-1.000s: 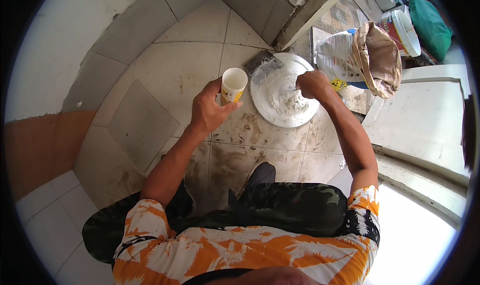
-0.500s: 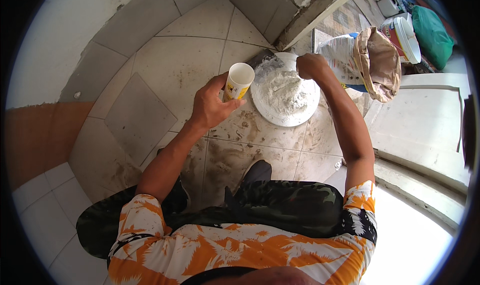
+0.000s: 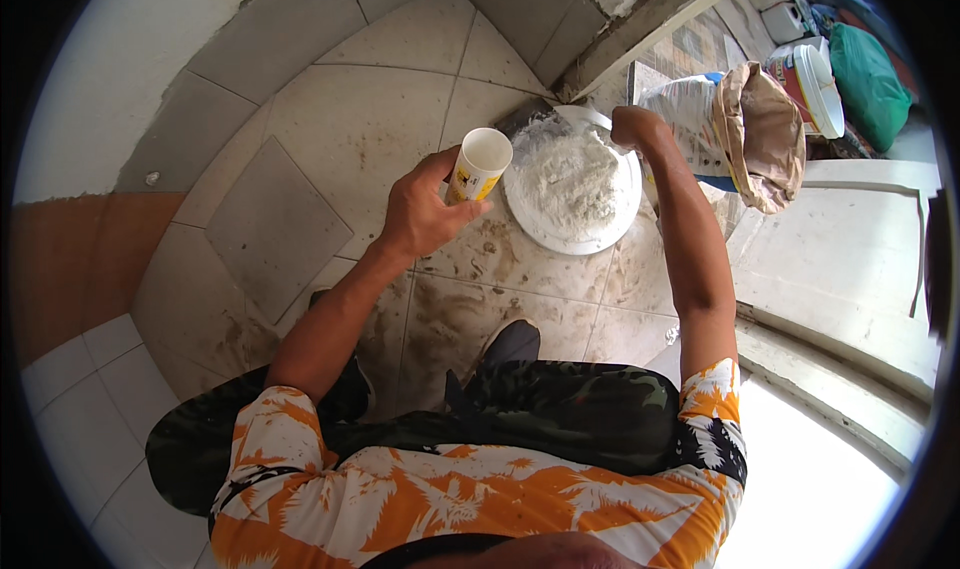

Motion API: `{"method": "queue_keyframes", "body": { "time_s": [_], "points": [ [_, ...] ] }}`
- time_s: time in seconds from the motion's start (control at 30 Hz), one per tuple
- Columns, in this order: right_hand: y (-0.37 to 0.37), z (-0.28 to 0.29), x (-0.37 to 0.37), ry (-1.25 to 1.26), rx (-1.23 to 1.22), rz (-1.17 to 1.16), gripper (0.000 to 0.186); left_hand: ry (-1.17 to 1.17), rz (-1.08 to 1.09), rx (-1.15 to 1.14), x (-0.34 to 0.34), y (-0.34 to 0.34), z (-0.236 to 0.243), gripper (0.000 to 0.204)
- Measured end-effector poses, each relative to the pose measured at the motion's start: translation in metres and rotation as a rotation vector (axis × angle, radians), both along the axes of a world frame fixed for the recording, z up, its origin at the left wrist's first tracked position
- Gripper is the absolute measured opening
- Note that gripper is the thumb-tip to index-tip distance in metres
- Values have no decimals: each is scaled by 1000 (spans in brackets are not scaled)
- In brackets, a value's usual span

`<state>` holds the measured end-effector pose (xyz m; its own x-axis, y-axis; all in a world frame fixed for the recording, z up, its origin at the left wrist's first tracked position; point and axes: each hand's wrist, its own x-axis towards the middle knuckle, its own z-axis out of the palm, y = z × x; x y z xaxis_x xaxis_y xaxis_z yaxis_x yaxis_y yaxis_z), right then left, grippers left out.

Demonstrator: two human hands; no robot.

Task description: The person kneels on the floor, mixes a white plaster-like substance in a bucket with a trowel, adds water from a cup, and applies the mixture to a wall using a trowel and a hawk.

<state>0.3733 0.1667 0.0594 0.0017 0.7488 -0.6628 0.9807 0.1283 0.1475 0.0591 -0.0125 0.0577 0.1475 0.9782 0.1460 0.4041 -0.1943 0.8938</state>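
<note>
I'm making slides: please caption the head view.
Left hand holding a cup, right hand at the rim of a round dish of white powder.

Powder on tray, cup to L, sack to R, bucket prob. behind sack.

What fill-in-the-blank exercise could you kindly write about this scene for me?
The person's ____ hand holds a white cylindrical cup with yellow print.
The loose powder lying on the round white tray is coloured ____.
The open, brown-rimmed paper sack is on the tray's ____ side.
The bulging plastic bag near the red-and-white bucket is coloured ____.
Missing words: left; white; right; green.
</note>
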Motion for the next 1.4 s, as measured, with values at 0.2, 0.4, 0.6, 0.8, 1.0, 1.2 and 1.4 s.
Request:
{"method": "queue_keyframes", "body": {
  "time_s": [0.2,0.4,0.6,0.8,1.0,1.2,1.4],
  "points": [
    [9,-61,14,-77,56,218,29,-1,-32,-17,2,-1,3,63],
    [-18,-22,-12,-123,-135,328,28,32,-12,-8,0,-2,-1,61],
    [-48,-13,-17,-17,-118,337,28,41,-20,-2,3,3,0,60],
    [-80,-29,-26,40,-81,391,25,17,-51,-33,10,6,-1,63],
    [-84,23,-11,-6,91,432,18,28,-26,3,6,3,3,60],
    [-97,-26,-11,-37,248,479,19,1,-42,-29,7,5,3,62],
    [-99,19,-40,47,270,532,20,21,-13,-3,3,2,7,61]
  ]
}}
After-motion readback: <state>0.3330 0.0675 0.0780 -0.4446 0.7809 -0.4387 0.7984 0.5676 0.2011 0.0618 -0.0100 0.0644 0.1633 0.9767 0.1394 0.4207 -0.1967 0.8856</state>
